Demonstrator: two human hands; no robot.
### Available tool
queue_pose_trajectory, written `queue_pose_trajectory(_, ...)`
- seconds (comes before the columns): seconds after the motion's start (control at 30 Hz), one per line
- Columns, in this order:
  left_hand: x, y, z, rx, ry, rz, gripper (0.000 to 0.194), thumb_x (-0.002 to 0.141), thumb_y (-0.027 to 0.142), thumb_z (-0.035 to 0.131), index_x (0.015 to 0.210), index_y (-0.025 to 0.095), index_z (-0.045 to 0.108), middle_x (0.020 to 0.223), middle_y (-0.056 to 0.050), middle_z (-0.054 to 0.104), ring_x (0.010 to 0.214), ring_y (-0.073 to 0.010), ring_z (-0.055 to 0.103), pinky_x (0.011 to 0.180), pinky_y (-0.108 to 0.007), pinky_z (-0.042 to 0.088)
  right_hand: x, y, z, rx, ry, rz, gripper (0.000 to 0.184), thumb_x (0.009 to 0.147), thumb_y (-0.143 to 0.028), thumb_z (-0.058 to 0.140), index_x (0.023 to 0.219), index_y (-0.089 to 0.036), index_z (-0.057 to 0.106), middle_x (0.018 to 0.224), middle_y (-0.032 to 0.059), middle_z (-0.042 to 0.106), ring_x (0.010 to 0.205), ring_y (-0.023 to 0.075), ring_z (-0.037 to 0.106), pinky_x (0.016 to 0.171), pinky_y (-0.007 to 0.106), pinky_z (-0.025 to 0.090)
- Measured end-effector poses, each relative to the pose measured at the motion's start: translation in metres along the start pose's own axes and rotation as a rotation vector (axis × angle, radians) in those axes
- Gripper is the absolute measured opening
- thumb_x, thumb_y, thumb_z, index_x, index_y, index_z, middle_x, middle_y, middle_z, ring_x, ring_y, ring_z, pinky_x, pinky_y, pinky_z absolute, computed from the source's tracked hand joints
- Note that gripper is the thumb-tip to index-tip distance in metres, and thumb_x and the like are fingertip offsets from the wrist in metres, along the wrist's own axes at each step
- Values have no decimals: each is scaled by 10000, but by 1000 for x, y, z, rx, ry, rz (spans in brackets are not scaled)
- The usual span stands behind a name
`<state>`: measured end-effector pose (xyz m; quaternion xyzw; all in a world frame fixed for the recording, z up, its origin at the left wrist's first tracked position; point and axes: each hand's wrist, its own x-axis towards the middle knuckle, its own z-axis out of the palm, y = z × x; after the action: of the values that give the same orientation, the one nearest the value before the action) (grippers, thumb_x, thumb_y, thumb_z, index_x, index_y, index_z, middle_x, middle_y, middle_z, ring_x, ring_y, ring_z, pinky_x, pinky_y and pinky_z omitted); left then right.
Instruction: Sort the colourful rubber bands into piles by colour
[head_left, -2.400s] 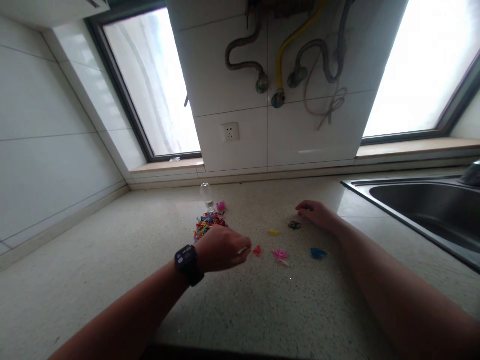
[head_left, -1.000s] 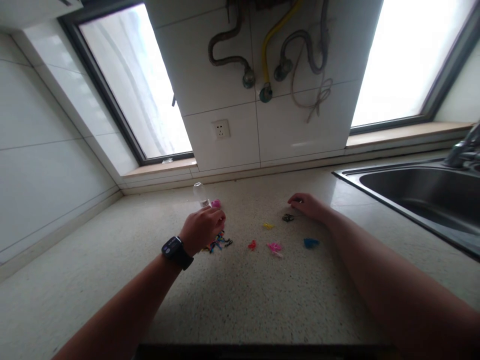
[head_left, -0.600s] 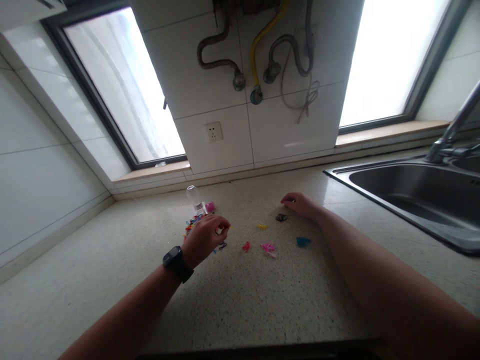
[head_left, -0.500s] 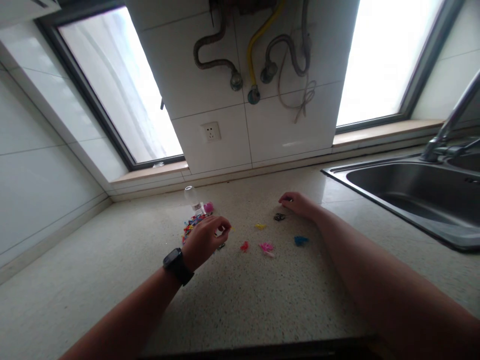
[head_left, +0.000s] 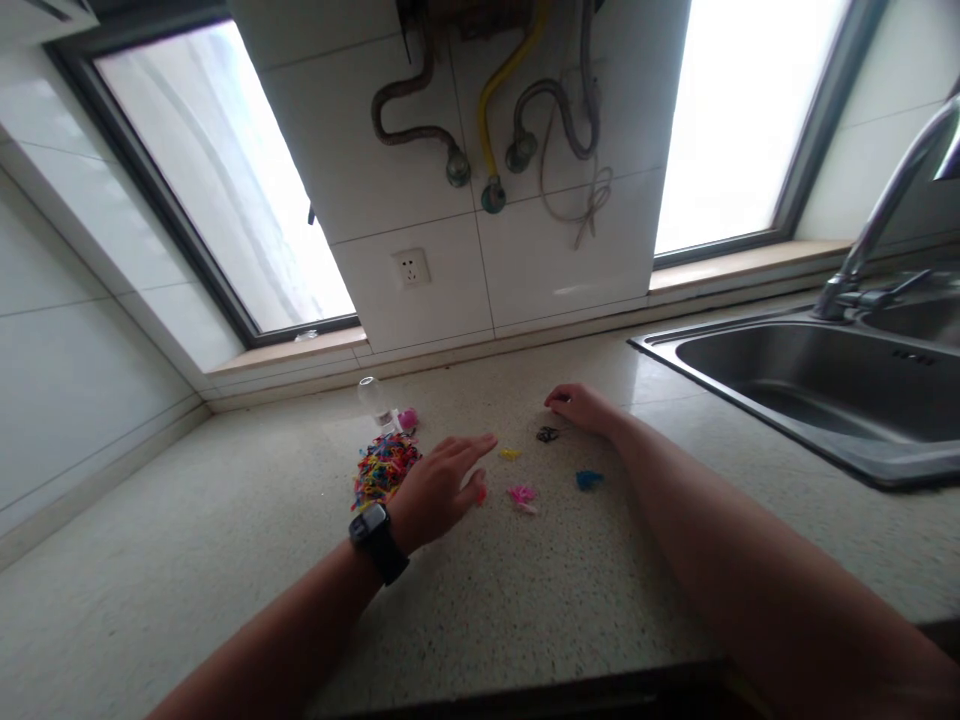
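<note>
Small yellow heap (head_left: 510, 454) lay mid-counter, just right of the left hand's (head_left: 448, 485) fingertips. That hand was spread, thumb well off the fingers, no piece visible in it. Red heap (head_left: 481, 495) sat at its thumb tip, partly hidden, contact couldn't be told. Mixed multicoloured pile (head_left: 384, 465) lay left, just behind the wrist with the black watch (head_left: 379, 540). Pink heap (head_left: 521, 494) nearer, a pale piece (head_left: 527, 509) at its near edge; blue heap (head_left: 589, 480) further right. Black heap (head_left: 547, 434) lay just near of the right hand (head_left: 579, 407), which rested on the counter (head_left: 480, 620) with curled fingers; couldn't tell if it held anything. Far side of the pile: clear container (head_left: 371, 398), pink object (head_left: 407, 419) beside it. Far right, steel sink (head_left: 660, 350) and tap (head_left: 874, 230); wall socket (head_left: 411, 267) beyond the counter
</note>
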<state>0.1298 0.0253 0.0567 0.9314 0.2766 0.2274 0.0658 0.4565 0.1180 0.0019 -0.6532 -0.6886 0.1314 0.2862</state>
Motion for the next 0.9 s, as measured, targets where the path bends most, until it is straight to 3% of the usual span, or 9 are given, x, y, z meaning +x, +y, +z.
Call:
queue_pose_trajectory(0.1, 3, -1, 12, 26, -90, 15, 514, 969, 216, 436, 1481, 223, 388, 1462, -85, 502, 1335, -196, 467, 1130, -430, 385, 1, 2, 1, -5, 7, -5, 220, 825, -283, 582, 939, -233, 764, 897, 37, 752, 796, 182, 659, 718, 263, 469)
queue_pose_trajectory(0.27, 5, -8, 26, 42, -138, -6, 442, 1007, 228, 344, 1432, 199, 462, 1488, -77, 476, 1389, -174, 411, 1169, -411, 334, 1, 1, 1, -3, 11, 6, 223, 819, -283, 584, 940, -232, 765, 892, 38, 752, 805, 186, 662, 733, 268, 468)
queue_pose_trajectory(0.6, -4, -10, 23, -87, 35, -85, 345, 979, 202, 382, 1210, 195, 638, 1286, -91, 635, 1211, -201, 552, 1085, -426, 423, -5, -3, -2, 38, 16, -24, 229, 819, -247, 565, 948, -212, 751, 854, 34, 745, 770, 172, 656, 711, 260, 465)
queue_pose_trajectory(0.77, -14, -9, 18, -101, 133, -143, 313, 975, 196, 370, 1108, 193, 654, 1127, -83, 671, 1093, -202, 578, 1003, -395, 455, -17, -30, -11, 61, 28, -192, 254, 850, -266, 553, 1016, -181, 725, 841, 47, 727, 716, 164, 625, 657, 261, 450)
queue_pose_trajectory(0.9, -17, -7, 15, -93, 178, -160, 299, 978, 196, 363, 1047, 197, 654, 1052, -69, 668, 1039, -198, 569, 959, -374, 451, -33, -70, -15, 12, -159, -446, 348, 808, -256, 623, 1145, -201, 691, 1061, 66, 723, 856, 181, 641, 763, 276, 473)
